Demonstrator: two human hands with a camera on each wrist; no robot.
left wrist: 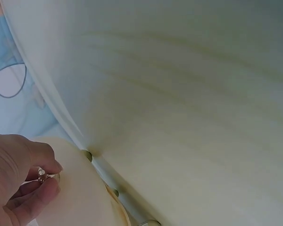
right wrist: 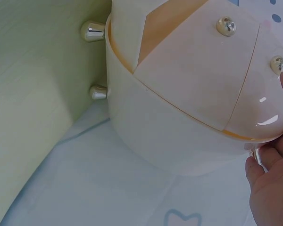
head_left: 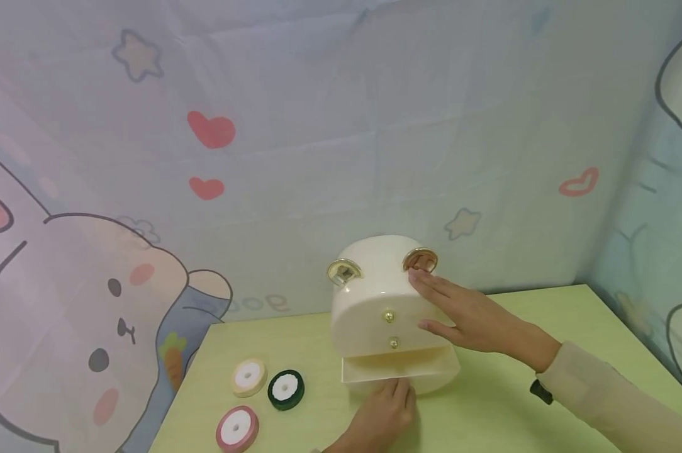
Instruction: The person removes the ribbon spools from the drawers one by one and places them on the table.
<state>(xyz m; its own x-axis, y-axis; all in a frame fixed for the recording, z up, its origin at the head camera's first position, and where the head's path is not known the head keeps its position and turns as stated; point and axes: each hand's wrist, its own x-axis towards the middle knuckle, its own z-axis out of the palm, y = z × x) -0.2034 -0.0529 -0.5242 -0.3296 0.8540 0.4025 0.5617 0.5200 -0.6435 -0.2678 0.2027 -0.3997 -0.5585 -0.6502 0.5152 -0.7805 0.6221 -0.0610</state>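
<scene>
A small cream drawer box with round gold ears and gold knobs stands on the table. Its lowest drawer is pulled out, and the part of the inside that shows looks bare. In the left wrist view, my left hand pinches the gold knob on that drawer's front between thumb and fingers. My right hand rests against the box's upper right side, fingers extended by the right ear. In the right wrist view, two upper drawers are closed and the right thumb lies by the top knob.
Left of the box, three ribbon rolls lie on the green table: a cream roll, a dark green roll and a pink roll. A cartoon-printed cloth hangs behind. Gold feet support the box.
</scene>
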